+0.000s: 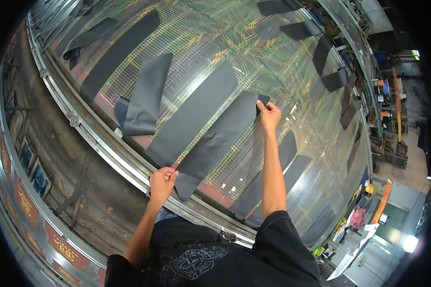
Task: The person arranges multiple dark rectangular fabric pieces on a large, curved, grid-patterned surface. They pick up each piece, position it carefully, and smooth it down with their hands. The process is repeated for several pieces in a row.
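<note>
A folded black strip (150, 93) lay near the bench's (196, 45) near edge, with a flat black strip (194, 112) beside it. At that edge, the left hand (163, 182) pinched the near end of the next dark strip (220, 136), laid slantwise over the bench, while the right hand (269, 116) pinched its far corner.

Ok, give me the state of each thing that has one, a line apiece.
Left hand: fingers pinched on the held strip, near end
Right hand: fingers pinched on its far end
Held strip: extended between both hands, lightly creased
Neighbouring strip to its left: lying flat
Next strip leftward: folded over at its near end
Table: streaked yellow and green
Lamp at lower right: lit
</note>
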Motion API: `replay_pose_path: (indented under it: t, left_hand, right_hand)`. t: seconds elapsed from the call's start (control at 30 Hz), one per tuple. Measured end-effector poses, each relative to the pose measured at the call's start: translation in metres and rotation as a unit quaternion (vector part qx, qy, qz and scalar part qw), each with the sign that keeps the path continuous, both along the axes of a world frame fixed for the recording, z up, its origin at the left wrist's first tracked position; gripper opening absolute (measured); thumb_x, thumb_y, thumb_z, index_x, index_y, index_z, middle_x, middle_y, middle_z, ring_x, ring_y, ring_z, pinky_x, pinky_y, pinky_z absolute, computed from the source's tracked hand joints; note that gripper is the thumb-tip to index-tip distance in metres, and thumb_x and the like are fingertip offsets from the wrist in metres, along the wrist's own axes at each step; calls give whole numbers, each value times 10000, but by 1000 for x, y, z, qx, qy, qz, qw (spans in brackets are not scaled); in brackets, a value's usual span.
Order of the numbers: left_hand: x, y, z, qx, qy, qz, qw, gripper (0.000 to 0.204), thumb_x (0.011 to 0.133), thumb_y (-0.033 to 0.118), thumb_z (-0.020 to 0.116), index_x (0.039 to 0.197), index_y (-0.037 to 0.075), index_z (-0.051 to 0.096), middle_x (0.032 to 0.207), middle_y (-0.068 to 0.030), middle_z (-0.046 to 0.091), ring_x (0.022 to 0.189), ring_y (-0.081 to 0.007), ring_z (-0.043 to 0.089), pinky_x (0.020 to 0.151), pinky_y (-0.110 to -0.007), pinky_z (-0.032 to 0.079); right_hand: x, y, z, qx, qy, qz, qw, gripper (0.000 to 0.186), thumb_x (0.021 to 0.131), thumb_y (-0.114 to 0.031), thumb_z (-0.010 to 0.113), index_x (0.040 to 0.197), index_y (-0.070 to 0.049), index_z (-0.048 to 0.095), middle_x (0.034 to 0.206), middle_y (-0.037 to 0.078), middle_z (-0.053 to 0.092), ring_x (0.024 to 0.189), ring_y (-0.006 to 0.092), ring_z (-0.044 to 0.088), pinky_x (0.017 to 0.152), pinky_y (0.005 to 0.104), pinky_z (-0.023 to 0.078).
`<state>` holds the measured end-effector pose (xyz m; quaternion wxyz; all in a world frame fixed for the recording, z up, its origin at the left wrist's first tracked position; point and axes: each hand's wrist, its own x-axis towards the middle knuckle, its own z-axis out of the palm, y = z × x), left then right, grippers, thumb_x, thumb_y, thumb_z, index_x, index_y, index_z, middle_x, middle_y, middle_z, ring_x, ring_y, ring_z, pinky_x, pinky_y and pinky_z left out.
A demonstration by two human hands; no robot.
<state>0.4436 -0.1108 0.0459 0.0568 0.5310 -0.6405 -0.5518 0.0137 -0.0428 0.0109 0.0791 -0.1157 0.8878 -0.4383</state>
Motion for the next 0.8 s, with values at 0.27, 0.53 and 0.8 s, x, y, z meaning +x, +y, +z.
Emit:
replay_pose_path:
  t: [0.27,0.53,0.8]
  left_hand:
    - [-2,-2,-2,22,-15,-5,1000,203,859,141,794,921,-49,754,749,-87,735,684,-114,678,651,-265,535]
    - [-2,-2,-11,38,-40,24,998,199,819,163,813,866,-25,765,742,-113,749,651,-163,706,643,-295,544]
    - [-2,-3,-16,37,-30,20,999,205,834,151,804,837,-45,744,683,-64,713,586,-93,641,559,-247,498]
  right_hand:
    - [-6,0,-9,10,4,-8,1000,439,753,-274,871,613,-9,551,566,1,483,556,123,409,561,341,374]
    - [-7,0,-10,16,7,2,1000,436,752,-275,874,611,-7,560,560,-1,480,550,127,406,553,338,361]
    - [-5,0,-6,9,6,10,1000,443,763,-258,867,601,-10,538,558,-15,463,550,118,387,547,328,349]
